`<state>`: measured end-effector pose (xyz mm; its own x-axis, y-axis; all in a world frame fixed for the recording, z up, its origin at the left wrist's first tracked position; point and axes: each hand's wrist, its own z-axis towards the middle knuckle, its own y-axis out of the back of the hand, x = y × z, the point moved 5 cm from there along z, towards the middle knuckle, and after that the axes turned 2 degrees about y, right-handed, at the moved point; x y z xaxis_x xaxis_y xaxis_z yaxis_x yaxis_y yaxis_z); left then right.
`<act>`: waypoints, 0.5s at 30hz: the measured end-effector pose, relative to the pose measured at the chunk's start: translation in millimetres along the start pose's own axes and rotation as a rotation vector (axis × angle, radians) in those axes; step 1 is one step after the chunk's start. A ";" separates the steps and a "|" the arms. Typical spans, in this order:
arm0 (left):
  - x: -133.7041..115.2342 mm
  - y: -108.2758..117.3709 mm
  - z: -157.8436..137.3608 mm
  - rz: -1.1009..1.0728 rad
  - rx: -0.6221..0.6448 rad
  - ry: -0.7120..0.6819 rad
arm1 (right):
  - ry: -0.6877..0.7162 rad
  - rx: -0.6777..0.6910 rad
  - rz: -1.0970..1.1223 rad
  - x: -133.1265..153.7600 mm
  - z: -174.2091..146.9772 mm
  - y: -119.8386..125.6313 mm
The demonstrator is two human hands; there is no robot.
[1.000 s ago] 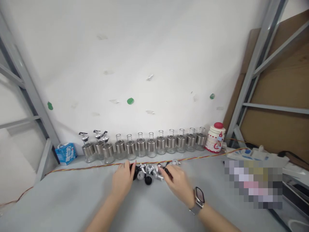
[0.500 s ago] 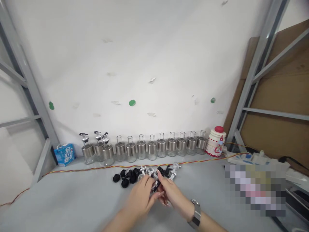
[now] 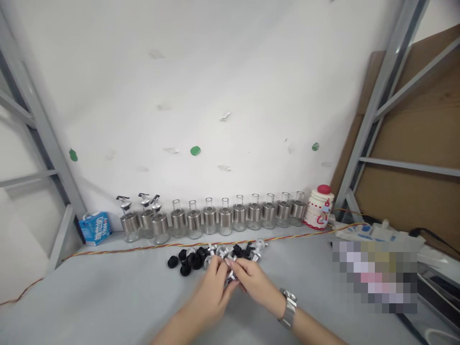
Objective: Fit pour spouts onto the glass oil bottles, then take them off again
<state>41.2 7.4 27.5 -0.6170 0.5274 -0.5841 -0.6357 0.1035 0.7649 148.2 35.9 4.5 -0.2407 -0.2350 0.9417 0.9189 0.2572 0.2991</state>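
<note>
My left hand (image 3: 212, 286) and my right hand (image 3: 256, 282) meet low in the middle, both closed around one silver pourer spout (image 3: 231, 276). Fingers cover most of it. Just beyond them lies a pile of loose pourer parts: black stoppers (image 3: 185, 268) on the left, silver pourer tops (image 3: 259, 245) and black levers (image 3: 238, 250) on the right. Behind stands a row of glass bottles with steel sleeves (image 3: 225, 219). Several have bare necks, while three at the left carry fitted pourers (image 3: 124, 202).
A twisted red-yellow wire (image 3: 143, 247) crosses the grey table (image 3: 108, 292) before the bottles. A blue carton (image 3: 95, 229) stands left of the row, and a red-lidded white jar (image 3: 319, 208) right of it. Power strips (image 3: 384, 233) and a blurred patch lie at the right.
My hands have drawn closer together around the pourer spout. The black lever seen between my fingers before no longer shows there; a silver part does. The view has shifted slightly.
</note>
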 end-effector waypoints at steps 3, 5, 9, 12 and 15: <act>0.6 0.1 0.3 -0.039 0.030 -0.008 | -0.009 0.003 -0.007 -2.2 0.9 0.5; 5.3 -2.4 2.0 -0.034 0.038 -0.026 | -0.017 0.023 0.014 -3.8 2.1 0.3; 10.8 -2.6 5.7 -0.073 -0.017 -0.067 | 0.019 -0.062 0.031 -5.3 6.5 9.8; 14.8 2.5 7.4 -0.297 -0.085 0.050 | 0.028 -0.070 0.062 -4.1 9.1 19.9; 25.2 -1.4 8.8 -0.653 -0.065 0.282 | 0.019 0.161 0.097 3.2 6.8 18.3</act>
<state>30.6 28.0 14.1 -0.1914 0.1358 -0.9721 -0.9373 0.2685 0.2221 162.1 46.2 14.1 -0.1462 -0.2188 0.9648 0.8754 0.4256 0.2292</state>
